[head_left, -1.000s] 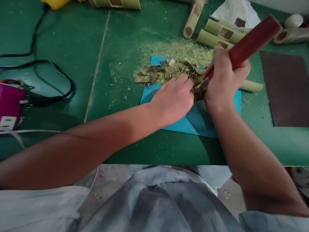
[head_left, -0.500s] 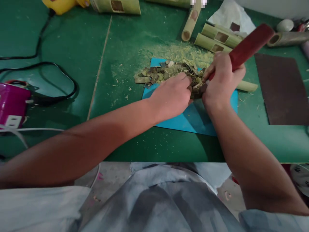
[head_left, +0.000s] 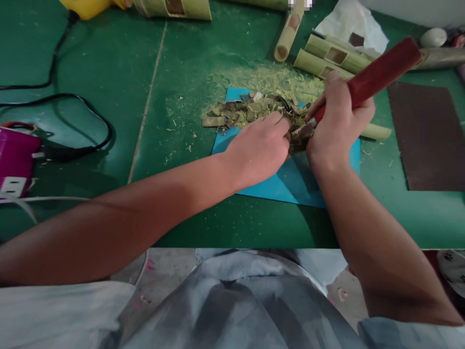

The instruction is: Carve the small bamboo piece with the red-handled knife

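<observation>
My right hand [head_left: 336,126] is wrapped round the red handle of a knife [head_left: 385,72], which slants up to the right. Its short metal blade [head_left: 308,128] points down left toward my other hand. My left hand [head_left: 259,148] is closed, fingertips pinching a small dark brown piece [head_left: 301,144] right beside the blade; the fingers hide part of it. Behind the hands lies a heap of chips and scraps [head_left: 250,110], partly on a blue mat [head_left: 286,182]. Pale green shavings [head_left: 269,77] are scattered behind the heap.
Several bamboo tubes with cut openings lie at the back, among them one bamboo tube [head_left: 334,54] by a white cloth [head_left: 350,19]. A dark brown sheet [head_left: 430,138] lies at right. At left are a magenta power box [head_left: 18,157], a black cable [head_left: 90,99] and a yellow tool [head_left: 89,7].
My right hand and the knife have shifted slightly to the right, and more of the blade shows now. My left hand keeps its pinch, nearly in the same place.
</observation>
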Action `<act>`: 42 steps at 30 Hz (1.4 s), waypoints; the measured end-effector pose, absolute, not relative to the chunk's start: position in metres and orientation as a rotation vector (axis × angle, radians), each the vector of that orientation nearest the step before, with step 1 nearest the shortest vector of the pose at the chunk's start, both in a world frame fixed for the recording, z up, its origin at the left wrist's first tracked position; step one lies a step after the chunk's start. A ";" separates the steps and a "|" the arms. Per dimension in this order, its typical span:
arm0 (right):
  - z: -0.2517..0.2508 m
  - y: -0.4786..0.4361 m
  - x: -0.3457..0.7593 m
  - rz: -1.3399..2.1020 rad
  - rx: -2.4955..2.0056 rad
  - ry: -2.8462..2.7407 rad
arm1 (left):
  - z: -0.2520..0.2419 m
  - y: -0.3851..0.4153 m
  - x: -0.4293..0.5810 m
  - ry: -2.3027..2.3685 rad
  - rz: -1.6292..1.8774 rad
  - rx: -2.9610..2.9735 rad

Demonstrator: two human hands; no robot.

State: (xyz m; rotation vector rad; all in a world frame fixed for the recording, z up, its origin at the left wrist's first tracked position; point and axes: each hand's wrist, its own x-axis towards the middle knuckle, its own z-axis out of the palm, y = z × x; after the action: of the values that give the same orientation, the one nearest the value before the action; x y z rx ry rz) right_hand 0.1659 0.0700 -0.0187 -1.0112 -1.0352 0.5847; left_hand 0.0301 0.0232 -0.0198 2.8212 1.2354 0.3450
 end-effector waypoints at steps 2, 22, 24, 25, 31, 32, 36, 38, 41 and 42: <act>-0.020 0.070 0.166 0.584 -1.010 -1.035 | -0.018 0.023 0.031 1.250 0.326 2.798; -0.014 0.070 0.171 0.672 -1.191 -1.083 | -0.018 0.024 0.030 1.223 0.394 2.780; -0.015 0.070 0.172 0.654 -1.133 -1.048 | -0.018 0.024 0.029 1.207 0.400 2.807; -0.016 0.071 0.172 0.646 -1.103 -1.044 | -0.018 0.023 0.030 1.210 0.386 2.815; -0.021 0.072 0.170 0.598 -1.068 -1.061 | -0.015 0.019 0.036 1.277 0.316 2.808; -0.022 0.072 0.170 0.600 -1.067 -1.069 | -0.016 0.020 0.035 1.264 0.340 2.812; -0.028 0.076 0.174 0.592 -1.163 -1.147 | -0.023 0.023 0.031 1.192 0.446 2.825; -0.034 0.080 0.178 0.583 -1.221 -1.198 | -0.026 0.024 0.031 1.194 0.474 2.831; -0.045 0.087 0.184 0.560 -1.211 -1.295 | -0.029 0.026 0.031 1.199 0.500 2.834; -0.048 0.089 0.185 0.566 -1.202 -1.321 | -0.030 0.026 0.032 1.197 0.506 2.826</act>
State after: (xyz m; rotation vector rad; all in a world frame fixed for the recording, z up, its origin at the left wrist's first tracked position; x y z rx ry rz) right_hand 0.1849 0.0887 -0.0479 -1.2017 -1.3213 0.5660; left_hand 0.0315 0.0262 -0.0301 2.8263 1.1968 0.5057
